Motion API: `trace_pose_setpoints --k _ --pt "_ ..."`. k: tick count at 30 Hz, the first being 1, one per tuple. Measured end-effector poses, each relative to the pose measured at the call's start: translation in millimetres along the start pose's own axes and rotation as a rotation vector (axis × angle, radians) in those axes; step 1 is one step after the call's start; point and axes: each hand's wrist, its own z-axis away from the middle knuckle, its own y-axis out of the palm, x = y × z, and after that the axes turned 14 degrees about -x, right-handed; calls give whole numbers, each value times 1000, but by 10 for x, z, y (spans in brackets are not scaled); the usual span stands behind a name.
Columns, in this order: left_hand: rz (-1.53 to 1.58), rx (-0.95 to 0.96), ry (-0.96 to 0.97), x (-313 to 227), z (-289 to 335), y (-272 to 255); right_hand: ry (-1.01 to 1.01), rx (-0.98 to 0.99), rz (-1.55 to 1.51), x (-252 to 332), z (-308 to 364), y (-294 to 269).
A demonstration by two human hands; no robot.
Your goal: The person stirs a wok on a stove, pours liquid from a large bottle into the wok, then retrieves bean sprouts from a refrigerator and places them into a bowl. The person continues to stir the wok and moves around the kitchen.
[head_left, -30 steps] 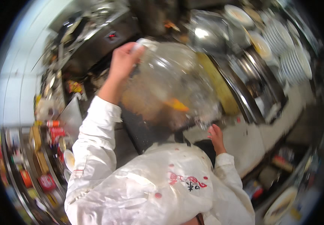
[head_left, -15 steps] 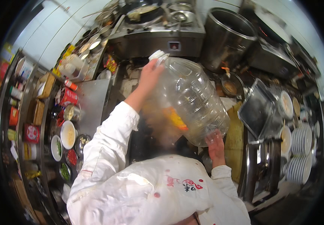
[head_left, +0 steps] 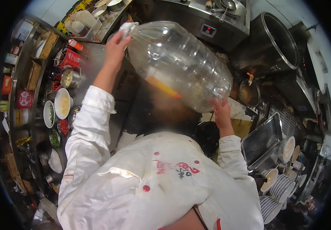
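Snugly, left fingers point(head_left: 117, 37) around bottle point(head_left: 173, 50) neck.

Moderate light puts white glints on the clear bottle point(head_left: 181, 63); the far-right pot point(head_left: 253, 50) is shadowed inside; edges bend into black corners.

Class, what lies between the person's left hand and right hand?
Head view: a large clear plastic jug spans the gap, its neck at the left hand, its base at the right hand.
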Motion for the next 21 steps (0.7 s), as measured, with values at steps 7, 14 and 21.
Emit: trace_pose_setpoints --k 7,14,21 --pt "216 -72 -36 -31 -636 -548 -173 55 141 466 -178 1006" --pt "157 68 19 209 -1360 -127 -414 -119 201 897 -301 1280" --pt "-303 208 247 378 -2008 1154 -582 -268 324 1718 -878 1017"
